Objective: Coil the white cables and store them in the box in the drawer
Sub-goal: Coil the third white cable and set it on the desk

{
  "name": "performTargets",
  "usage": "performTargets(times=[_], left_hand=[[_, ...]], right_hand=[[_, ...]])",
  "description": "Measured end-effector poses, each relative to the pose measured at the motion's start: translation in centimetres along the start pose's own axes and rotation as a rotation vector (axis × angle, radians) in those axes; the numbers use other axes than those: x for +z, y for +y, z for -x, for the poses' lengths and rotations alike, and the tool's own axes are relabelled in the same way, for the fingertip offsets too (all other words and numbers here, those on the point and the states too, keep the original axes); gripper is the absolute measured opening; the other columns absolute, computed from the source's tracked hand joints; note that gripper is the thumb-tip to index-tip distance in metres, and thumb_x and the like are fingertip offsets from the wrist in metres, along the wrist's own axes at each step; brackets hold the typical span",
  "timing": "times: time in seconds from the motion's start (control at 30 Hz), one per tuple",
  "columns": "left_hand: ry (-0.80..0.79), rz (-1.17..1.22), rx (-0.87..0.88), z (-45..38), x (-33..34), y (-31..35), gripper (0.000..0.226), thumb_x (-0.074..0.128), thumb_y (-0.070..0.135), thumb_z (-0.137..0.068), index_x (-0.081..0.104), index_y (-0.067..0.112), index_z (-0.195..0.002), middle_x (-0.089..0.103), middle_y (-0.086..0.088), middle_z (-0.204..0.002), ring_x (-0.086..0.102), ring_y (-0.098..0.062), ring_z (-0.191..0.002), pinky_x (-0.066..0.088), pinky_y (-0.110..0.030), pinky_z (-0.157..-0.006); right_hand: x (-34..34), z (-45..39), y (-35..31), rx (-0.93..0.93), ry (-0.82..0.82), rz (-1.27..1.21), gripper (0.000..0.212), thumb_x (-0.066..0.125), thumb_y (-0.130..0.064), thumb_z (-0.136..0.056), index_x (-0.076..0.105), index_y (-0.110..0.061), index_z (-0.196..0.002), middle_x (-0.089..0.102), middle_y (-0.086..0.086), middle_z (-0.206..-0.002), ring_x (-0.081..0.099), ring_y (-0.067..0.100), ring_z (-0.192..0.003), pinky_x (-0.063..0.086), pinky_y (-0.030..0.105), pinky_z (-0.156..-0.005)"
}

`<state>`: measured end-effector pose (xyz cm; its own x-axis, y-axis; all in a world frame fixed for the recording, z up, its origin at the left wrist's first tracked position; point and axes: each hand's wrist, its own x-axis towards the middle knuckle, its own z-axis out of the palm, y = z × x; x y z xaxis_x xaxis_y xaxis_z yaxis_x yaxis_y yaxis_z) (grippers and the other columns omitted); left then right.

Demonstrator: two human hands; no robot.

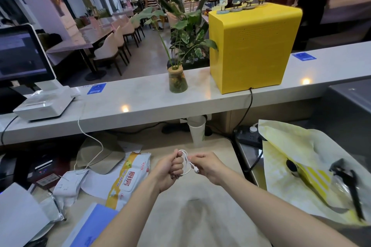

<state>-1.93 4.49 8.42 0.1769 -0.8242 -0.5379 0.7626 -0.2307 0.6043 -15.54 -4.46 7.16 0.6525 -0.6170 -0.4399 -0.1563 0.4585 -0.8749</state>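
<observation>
Your left hand has its fingers clenched into a fist, with the white cable looped around them in a small coil. Your right hand pinches the cable's free end just right of the coil, its connector protruding between the hands. Both forearms extend forward from the near edge, converging above the tabletop, with the hands held close together. A wipes packet lies left of your left forearm. A paper cup stands beyond the hands. A yellow bag lies at right.
</observation>
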Motion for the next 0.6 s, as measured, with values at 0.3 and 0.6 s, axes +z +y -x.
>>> performTargets(times=[0.3,0.6], left_hand=[[-0.038,0.131,-0.045,0.62,0.21,0.47,0.036,0.036,0.03,-0.108,0.048,0.014,-0.077,0.012,0.01,-0.06,0.008,-0.005,-0.046,0.017,-0.016,-0.034],[-0.01,0.001,-0.035,0.19,-0.23,0.22,0.042,0.035,0.032,-0.109,0.05,0.015,-0.074,0.021,0.009,-0.052,0.01,-0.006,-0.044,0.018,-0.018,-0.037]], right_hand=[[0.35,0.15,-0.13,-0.064,-0.156,-0.062,0.012,0.068,-0.01,-0.093,0.075,0.0,-0.094,0.057,0.005,-0.068,0.053,0.009,-0.057,0.048,0.019,-0.058],[0.41,0.19,-0.42,-0.126,-0.166,0.103,0.021,0.062,-0.005,-0.094,0.076,-0.008,-0.111,0.062,0.0,-0.069,0.054,0.007,-0.059,0.048,0.019,-0.062]])
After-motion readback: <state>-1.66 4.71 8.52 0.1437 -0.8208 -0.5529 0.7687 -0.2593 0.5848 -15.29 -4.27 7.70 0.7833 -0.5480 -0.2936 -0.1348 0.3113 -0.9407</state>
